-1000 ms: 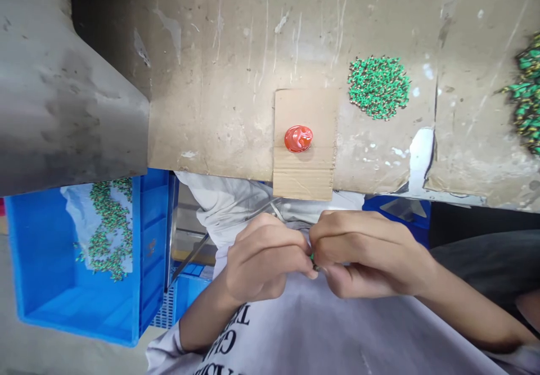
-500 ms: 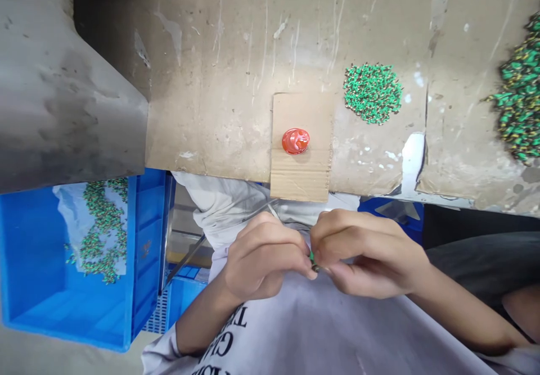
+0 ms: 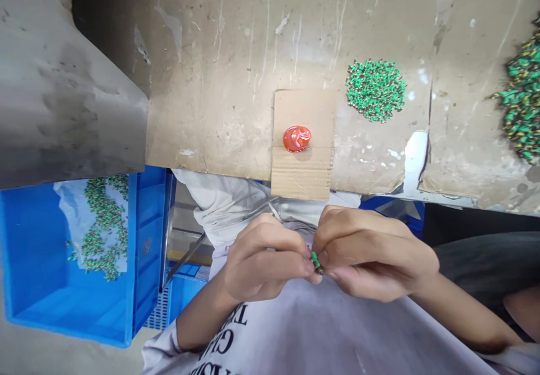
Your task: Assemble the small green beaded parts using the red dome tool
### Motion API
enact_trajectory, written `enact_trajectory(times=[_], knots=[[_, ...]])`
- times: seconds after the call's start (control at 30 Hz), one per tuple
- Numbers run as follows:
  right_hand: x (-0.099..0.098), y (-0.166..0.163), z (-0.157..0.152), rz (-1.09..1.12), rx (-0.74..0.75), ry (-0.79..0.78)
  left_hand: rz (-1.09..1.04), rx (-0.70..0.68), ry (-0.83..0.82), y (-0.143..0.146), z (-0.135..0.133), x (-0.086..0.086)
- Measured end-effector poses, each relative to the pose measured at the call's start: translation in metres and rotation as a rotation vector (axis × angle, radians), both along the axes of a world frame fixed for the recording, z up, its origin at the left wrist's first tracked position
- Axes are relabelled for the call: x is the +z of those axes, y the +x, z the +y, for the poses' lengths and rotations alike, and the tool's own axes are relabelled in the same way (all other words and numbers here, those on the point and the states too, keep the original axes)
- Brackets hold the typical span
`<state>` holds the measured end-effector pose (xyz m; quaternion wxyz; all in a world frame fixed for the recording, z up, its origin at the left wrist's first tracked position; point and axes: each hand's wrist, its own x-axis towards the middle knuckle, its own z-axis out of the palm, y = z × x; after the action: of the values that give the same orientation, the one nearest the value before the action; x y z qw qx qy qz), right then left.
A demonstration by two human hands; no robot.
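My left hand (image 3: 270,260) and my right hand (image 3: 375,254) meet in front of my chest, fingertips pinched together. Between them is a small green piece (image 3: 315,261) with a dark end pointing down; fingers cover part of it, so its exact kind is hidden. Both hands grip it from opposite sides. Beyond the hands, a glossy red oval object (image 3: 297,139) rests on a rectangle of cardboard (image 3: 301,181) at the table's near edge. To its right lies a round pile of small green pieces (image 3: 375,91) with dark and brownish ends.
A larger heap of green, yellow and dark pieces (image 3: 523,99) is at the far right of the worn table (image 3: 219,82). At lower left, a blue crate (image 3: 37,307) holds similar pieces on a white sheet. A grey metal surface (image 3: 54,94) juts in at the left.
The fingertips have parted slightly, so more of the green piece shows between them. My right hand has shifted a little to the right. The view has moved slightly.
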<state>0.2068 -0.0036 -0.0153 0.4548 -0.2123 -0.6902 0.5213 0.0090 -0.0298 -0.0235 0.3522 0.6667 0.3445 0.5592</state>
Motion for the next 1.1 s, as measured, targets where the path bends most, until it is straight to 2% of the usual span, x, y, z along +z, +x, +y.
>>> enact_trajectory(times=[0.47, 1.1], knots=[[-0.0008, -0.0004, -0.0029, -0.038, -0.021, 0.041, -0.125, -0.056, -0.124, 0.0014, 0.0040, -0.0029], [0.0027, -0.0014, -0.0016, -0.103, -0.004, 0.006, -0.150, -0.040, -0.108, 0.0022, 0.0065, -0.0050]])
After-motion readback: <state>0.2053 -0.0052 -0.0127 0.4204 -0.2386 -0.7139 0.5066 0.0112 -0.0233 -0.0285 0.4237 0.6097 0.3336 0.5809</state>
